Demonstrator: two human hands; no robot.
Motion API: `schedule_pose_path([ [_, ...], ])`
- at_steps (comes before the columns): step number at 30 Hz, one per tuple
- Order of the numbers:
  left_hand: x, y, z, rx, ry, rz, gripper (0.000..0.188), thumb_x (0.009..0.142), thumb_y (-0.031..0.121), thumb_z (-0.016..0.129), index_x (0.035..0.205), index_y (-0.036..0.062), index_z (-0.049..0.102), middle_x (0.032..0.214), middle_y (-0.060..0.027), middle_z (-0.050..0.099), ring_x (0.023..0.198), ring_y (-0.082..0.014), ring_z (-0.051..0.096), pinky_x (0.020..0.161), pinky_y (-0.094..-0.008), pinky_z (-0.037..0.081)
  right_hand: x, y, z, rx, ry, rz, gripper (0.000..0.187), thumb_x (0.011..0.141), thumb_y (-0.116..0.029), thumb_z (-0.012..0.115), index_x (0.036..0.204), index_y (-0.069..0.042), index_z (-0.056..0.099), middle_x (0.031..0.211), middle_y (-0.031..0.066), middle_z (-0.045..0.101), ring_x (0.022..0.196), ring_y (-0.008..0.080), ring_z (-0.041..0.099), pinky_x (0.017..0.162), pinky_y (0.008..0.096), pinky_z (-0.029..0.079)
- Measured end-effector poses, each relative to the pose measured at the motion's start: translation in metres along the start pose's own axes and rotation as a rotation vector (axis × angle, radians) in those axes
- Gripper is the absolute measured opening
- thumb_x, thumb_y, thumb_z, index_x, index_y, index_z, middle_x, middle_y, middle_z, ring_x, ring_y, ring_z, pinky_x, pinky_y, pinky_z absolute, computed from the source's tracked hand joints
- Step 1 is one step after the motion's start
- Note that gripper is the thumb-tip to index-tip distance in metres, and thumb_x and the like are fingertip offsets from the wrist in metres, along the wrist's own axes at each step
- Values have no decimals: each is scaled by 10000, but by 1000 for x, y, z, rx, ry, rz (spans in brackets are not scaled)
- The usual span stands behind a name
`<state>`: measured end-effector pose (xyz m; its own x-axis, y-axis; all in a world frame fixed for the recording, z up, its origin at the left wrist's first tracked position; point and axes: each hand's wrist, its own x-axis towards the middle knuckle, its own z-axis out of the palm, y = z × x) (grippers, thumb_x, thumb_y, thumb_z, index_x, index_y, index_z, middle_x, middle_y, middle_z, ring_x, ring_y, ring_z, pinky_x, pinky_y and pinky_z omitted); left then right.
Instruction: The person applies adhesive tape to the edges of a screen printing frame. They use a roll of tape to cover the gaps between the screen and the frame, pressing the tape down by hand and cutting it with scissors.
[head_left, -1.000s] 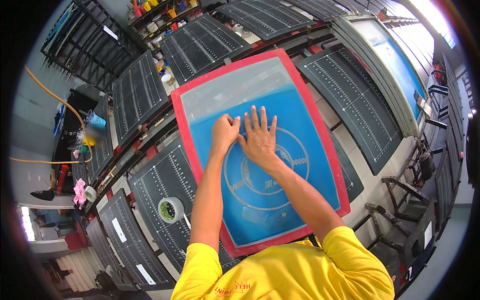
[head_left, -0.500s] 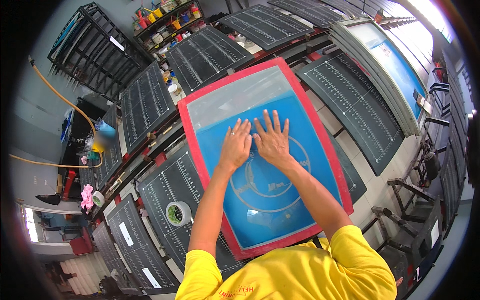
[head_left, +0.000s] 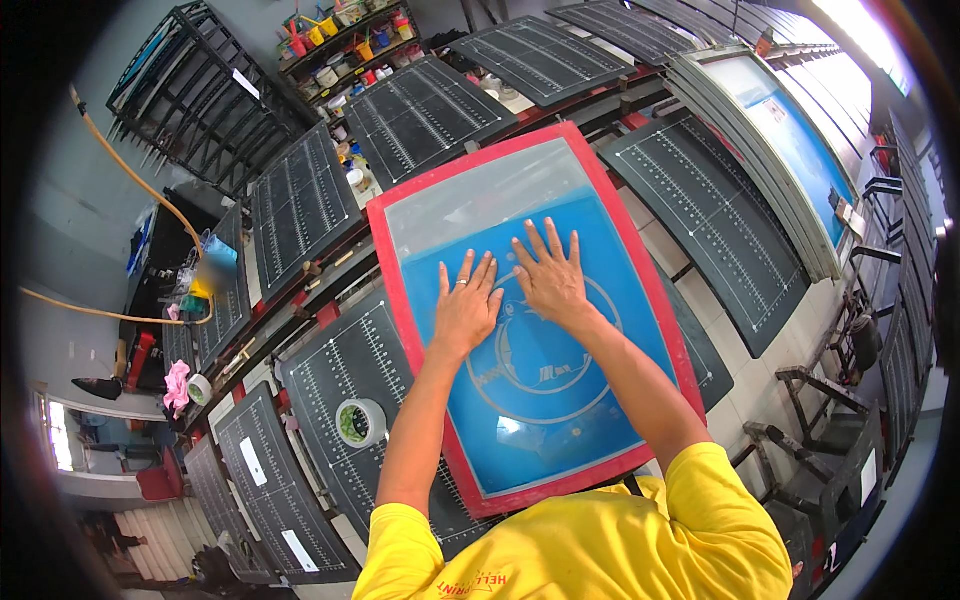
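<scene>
A screen printing frame (head_left: 686, 372) with a red border lies in front of me, tilted a little in view. Its mesh is coated blue (head_left: 540, 460), with a pale strip at the far end and a round stencil design in the middle. My left hand (head_left: 468, 308) rests flat on the blue mesh, fingers apart, a ring on one finger. To its right, my right hand (head_left: 551, 277) also lies flat with spread fingers, just above the round design. Neither hand holds anything. The palms hide part of the design's upper edge.
Black printing boards (head_left: 720, 215) with white ruled marks stand in rows around me. A roll of tape (head_left: 361, 424) sits on the board at left. More screen frames (head_left: 790, 135) are stacked at far right. Shelves (head_left: 350, 55) with colourful containers stand at the back; a hose (head_left: 140, 180) hangs at left.
My left hand has slid slightly down and left across the mesh, its fingers spreading wider. My right hand has shifted only a little. The whole view has turned slightly.
</scene>
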<state>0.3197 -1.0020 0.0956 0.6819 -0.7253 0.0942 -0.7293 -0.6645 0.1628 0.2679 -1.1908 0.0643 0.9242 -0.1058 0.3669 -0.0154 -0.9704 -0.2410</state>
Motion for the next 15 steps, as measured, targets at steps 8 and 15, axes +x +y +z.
schedule_pose_path([
  [8, -52, -36, -1, -221, 191, -417, 572, 1052, 343, 364, 1477, -37, 409, 1583, -174, 348, 1510, -337, 221, 1217, -571, 106, -6, -15, 10, -83, -17, 69, 576, 1012, -428, 448, 1478, -90, 466, 1629, 124, 262, 1529, 343, 123, 1186, 655, 74],
  [15, -149, -34, 17, -510, 490, -580, 536, 1066, 293, 385, 1438, -92, 423, 1504, -298, 397, 1430, -406, 352, 1190, -445, 258, -18, -114, 9, 145, -162, -268, 577, 1005, -474, 454, 1451, -110, 501, 1618, 145, 269, 1522, 354, 144, 1178, 646, 141],
])
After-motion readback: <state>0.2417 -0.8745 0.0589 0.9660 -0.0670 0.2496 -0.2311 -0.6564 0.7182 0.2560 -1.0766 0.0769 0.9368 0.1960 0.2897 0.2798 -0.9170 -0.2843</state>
